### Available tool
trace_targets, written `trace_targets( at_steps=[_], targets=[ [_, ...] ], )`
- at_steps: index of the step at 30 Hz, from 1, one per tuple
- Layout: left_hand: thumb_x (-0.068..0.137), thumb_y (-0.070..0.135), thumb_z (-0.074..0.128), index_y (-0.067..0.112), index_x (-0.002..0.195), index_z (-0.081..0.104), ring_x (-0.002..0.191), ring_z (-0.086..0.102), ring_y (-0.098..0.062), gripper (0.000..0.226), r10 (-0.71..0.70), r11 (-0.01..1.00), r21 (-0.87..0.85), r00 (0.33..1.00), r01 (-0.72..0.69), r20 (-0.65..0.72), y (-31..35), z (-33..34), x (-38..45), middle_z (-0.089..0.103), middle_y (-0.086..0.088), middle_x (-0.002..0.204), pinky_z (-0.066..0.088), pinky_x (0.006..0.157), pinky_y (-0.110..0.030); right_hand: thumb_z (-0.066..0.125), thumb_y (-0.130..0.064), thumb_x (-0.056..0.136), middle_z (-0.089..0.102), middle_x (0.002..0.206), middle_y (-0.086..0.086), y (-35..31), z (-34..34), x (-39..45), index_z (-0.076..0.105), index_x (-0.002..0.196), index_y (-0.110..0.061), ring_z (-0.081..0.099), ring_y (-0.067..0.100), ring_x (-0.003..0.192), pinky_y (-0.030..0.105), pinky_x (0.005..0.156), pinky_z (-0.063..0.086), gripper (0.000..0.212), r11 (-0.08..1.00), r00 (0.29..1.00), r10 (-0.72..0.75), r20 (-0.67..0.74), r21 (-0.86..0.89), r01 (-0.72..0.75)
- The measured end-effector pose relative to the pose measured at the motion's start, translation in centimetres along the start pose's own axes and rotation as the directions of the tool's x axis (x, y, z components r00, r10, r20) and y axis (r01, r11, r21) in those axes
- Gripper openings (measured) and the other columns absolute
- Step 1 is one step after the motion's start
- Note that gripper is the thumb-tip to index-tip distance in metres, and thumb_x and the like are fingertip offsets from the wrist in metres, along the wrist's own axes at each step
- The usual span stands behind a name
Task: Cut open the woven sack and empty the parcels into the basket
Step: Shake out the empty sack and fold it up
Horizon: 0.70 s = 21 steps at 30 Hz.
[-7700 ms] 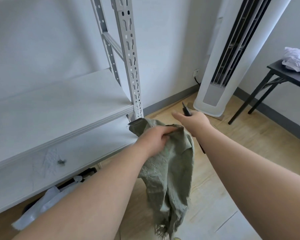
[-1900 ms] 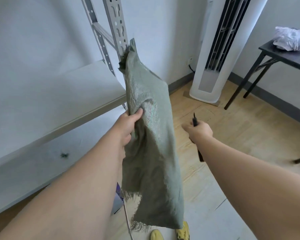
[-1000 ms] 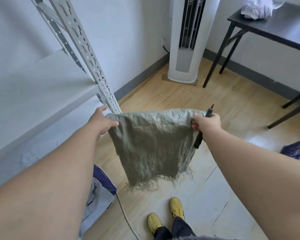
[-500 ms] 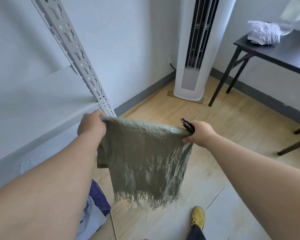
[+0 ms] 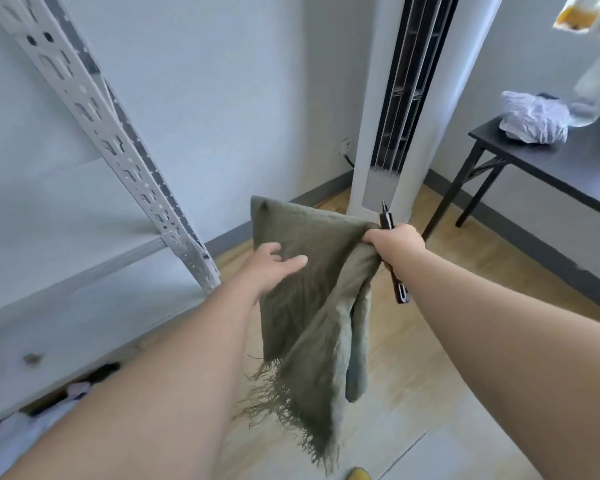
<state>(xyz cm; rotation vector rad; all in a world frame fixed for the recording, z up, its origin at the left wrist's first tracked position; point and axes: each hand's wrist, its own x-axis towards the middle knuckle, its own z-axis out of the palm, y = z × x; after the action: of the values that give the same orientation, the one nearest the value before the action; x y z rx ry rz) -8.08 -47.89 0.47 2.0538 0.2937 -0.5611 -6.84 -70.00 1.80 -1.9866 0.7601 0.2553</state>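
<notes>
hanging limp, woven sack (image 5: 309,306) pinched in right hand (image 5: 395,244) with cutter (image 5: 394,271); left hand (image 5: 271,268) spread

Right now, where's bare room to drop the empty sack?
Free: the white shelf board left of the perforated upright, and the wood floor between the tower fan and black table. Crowded: under the shelf, bags fill the floor; the table's far end holds a crumpled white bag. The right hand grips the sack and a knife.
</notes>
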Motion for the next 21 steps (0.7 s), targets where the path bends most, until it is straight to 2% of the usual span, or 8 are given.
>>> trace_targets(
  at_steps=[2, 5, 8, 9, 12, 15, 18, 21],
  targets=[
    [0.07, 0.053, 0.078, 0.021, 0.151, 0.024, 0.13, 0.045, -0.017, 0.103, 0.014, 1.0, -0.01, 0.984, -0.012, 0.176, 0.3, 3.0, 0.2, 0.041, 0.001, 0.148, 0.038, 0.107, -0.035, 0.066, -0.029, 0.08, 0.055, 0.068, 0.007, -1.3, -0.1, 1.1, 0.059, 0.095, -0.005, 0.051, 0.02, 0.061, 0.032, 0.066, 0.046, 0.029, 0.986, 0.995, 0.09, 0.051, 0.139, -0.097],
    [0.063, 0.049, 0.085, 0.025, 0.152, 0.019, 0.131, 0.043, -0.015, 0.113, 0.068, 0.998, -0.022, 0.973, -0.065, 0.22, 0.8, 6.1, 1.4, 0.039, 0.006, 0.148, 0.038, 0.107, -0.034, 0.064, -0.024, 0.085, 0.051, 0.065, 0.007, -3.5, 0.2, 2.4, 0.056, 0.09, -0.005, 0.045, 0.016, 0.054, 0.027, 0.063, 0.042, 0.021, 0.95, 0.98, 0.154, 0.126, 0.253, -0.182],
    [0.045, 0.063, 0.086, 0.026, 0.149, 0.023, 0.132, 0.044, -0.011, 0.127, 0.165, 0.984, -0.087, 0.979, -0.155, 0.116, 1.0, 7.5, 3.1, 0.043, 0.008, 0.147, 0.037, 0.11, -0.041, 0.062, -0.017, 0.087, 0.048, 0.068, 0.005, -6.0, 1.0, 4.1, 0.049, 0.083, -0.008, 0.044, 0.013, 0.046, 0.018, 0.039, 0.036, 0.016, 0.881, 0.964, 0.208, 0.163, 0.397, -0.257],
    [0.042, 0.066, 0.084, 0.026, 0.15, 0.019, 0.135, 0.041, -0.012, 0.133, 0.161, 0.984, -0.094, 0.985, -0.155, 0.058, 0.9, 7.7, 3.6, 0.04, 0.008, 0.149, 0.033, 0.112, -0.044, 0.06, -0.014, 0.088, 0.048, 0.069, 0.004, -6.8, 1.4, 4.8, 0.048, 0.083, -0.008, 0.045, 0.012, 0.041, 0.014, 0.035, 0.035, 0.014, 0.853, 0.964, 0.2, 0.174, 0.453, -0.258],
    [0.05, 0.059, 0.082, 0.032, 0.151, -0.004, 0.145, 0.024, -0.016, 0.136, 0.024, 0.998, -0.047, 0.985, -0.032, -0.168, 0.9, 8.6, 5.4, 0.022, 0.007, 0.157, 0.013, 0.118, -0.052, 0.052, -0.011, 0.093, 0.046, 0.07, 0.003, -9.4, 3.4, 7.0, 0.044, 0.081, -0.011, 0.047, 0.008, 0.026, 0.012, 0.032, 0.038, 0.014, 0.791, 0.971, 0.125, 0.205, 0.571, -0.222],
    [0.061, 0.049, 0.082, 0.029, 0.151, -0.011, 0.147, 0.016, -0.019, 0.132, -0.058, 0.998, -0.001, 0.967, 0.059, -0.249, 1.8, 9.4, 8.0, 0.016, 0.002, 0.158, 0.003, 0.117, -0.056, 0.047, -0.01, 0.096, 0.047, 0.061, 0.008, -13.1, 5.0, 8.3, 0.041, 0.073, -0.008, 0.045, 0.015, 0.024, 0.015, 0.032, 0.039, 0.024, 0.69, 0.956, 0.174, 0.238, 0.663, -0.291],
    [0.073, 0.036, 0.075, 0.026, 0.151, 0.0, 0.141, 0.031, -0.024, 0.109, -0.144, 0.989, -0.034, 0.928, 0.141, -0.344, 3.5, 7.7, 12.6, 0.034, 0.0, 0.151, 0.008, 0.114, -0.055, 0.045, -0.007, 0.097, 0.055, 0.052, 0.012, -17.2, 6.6, 8.9, 0.042, 0.072, -0.003, 0.051, 0.021, 0.04, 0.023, 0.036, 0.046, 0.026, 0.677, 0.942, 0.167, 0.291, 0.661, -0.324],
    [0.094, 0.028, 0.052, 0.016, 0.135, 0.04, 0.121, 0.051, -0.034, 0.044, -0.182, 0.981, -0.019, 0.895, 0.191, -0.406, 4.4, 3.4, 17.3, 0.062, -0.01, 0.123, 0.025, 0.112, -0.048, 0.047, -0.011, 0.099, 0.056, 0.07, 0.007, -20.5, 7.5, 10.2, 0.04, 0.076, -0.007, 0.063, 0.019, 0.07, 0.021, 0.044, 0.051, 0.024, 0.62, 0.914, 0.08, 0.399, 0.698, -0.359]
  ],
)
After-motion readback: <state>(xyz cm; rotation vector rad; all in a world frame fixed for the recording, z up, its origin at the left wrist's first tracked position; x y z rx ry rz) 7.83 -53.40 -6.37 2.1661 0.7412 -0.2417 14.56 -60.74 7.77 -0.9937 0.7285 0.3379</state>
